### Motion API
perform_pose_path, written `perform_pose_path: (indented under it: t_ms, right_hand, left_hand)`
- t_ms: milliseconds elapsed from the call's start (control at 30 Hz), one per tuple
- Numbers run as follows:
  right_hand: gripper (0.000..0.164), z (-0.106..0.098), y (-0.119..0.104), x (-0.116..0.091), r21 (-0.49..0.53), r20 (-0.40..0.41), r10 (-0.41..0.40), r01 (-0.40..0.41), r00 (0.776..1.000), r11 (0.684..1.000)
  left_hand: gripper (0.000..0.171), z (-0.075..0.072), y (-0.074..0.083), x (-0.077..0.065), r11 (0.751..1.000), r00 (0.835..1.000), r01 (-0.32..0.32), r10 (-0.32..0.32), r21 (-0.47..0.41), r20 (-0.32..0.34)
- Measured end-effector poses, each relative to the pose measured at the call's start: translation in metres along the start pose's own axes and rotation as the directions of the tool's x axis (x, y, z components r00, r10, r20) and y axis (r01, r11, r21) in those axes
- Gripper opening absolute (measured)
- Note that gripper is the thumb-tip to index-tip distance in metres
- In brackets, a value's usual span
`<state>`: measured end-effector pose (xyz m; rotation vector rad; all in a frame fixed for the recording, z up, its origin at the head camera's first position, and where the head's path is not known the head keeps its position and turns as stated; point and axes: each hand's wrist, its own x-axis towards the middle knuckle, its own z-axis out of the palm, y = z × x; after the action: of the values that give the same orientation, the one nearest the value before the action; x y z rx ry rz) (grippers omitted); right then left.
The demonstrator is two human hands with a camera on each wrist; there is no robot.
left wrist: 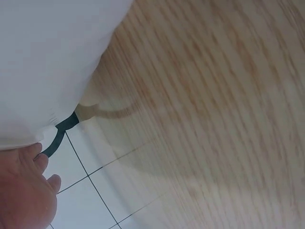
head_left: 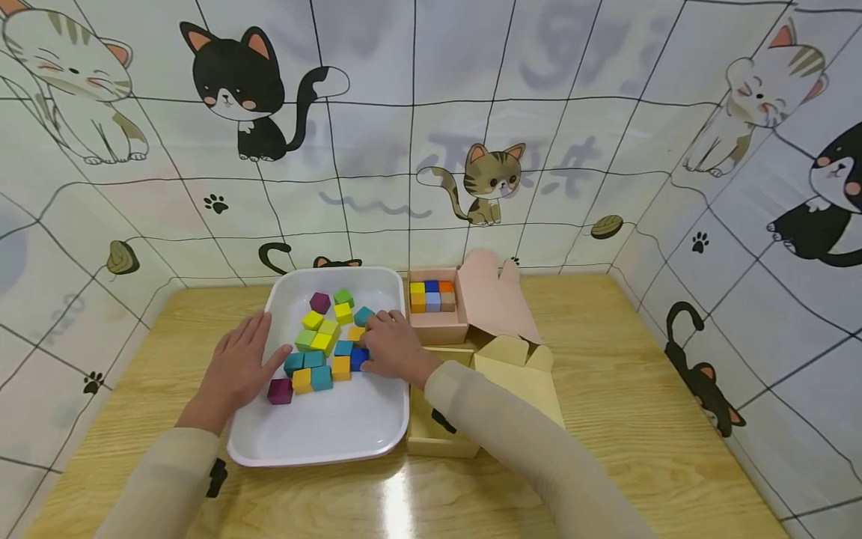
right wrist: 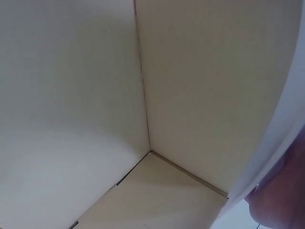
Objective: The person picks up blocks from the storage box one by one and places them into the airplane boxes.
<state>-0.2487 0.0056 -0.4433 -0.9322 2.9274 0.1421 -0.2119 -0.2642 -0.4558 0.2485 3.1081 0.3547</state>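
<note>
1. One left hand (head_left: 236,363) of mine lies along the left rim of the white tray (head_left: 330,434), fingers straight and grasping nothing, thumb reaching inward over the rim. My left wrist view shows fingertips against the tray's edge.
2. The tray rests on the wooden bench (head_left: 626,419), its near part bare white.
3. Inside it, from the middle to the far side, sit the coloured blocks (head_left: 322,342). Leftmost is a purple block (head_left: 280,391); teal, orange, green and yellow ones cluster beside it, with a second purple one farther back.
4. At the tray's right side, my right hand (head_left: 393,346) reaches in, fingers bent down among the blocks, next to a teal block (head_left: 364,316), an orange block (head_left: 356,335) and a blue block (head_left: 359,358). The fingertips are hidden, so I cannot tell whether I grip one.
5. Just right of the tray stand two boxes: the pink box (head_left: 438,329) farther off, holding more blocks toward its back, and the yellow box (head_left: 441,447) nearer me, partly under my sleeve (head_left: 532,457).
6. Rightmost, the pink lid (head_left: 498,296) and yellow lid (head_left: 525,374) spread open.
</note>
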Motion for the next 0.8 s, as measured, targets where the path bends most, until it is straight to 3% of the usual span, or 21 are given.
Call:
perform_pose_path:
  t_ms: [433, 800]
  right_hand:
    - [0.042, 0.001, 0.002, 0.001, -0.005, 0.003, -0.011, 0.011, 1.000, 1.000]
    - [0.040, -0.021, 0.009, -0.012, -0.052, -0.082, -0.057, 0.053, 0.995, 0.997]
  left_hand:
    - [0.085, 0.001, 0.002, 0.001, 1.000, 1.000, 0.014, -0.014, 0.011, -0.005]
    - [0.085, 0.001, 0.001, 0.000, 1.000, 1.000, 0.016, -0.016, 0.017, -0.009]
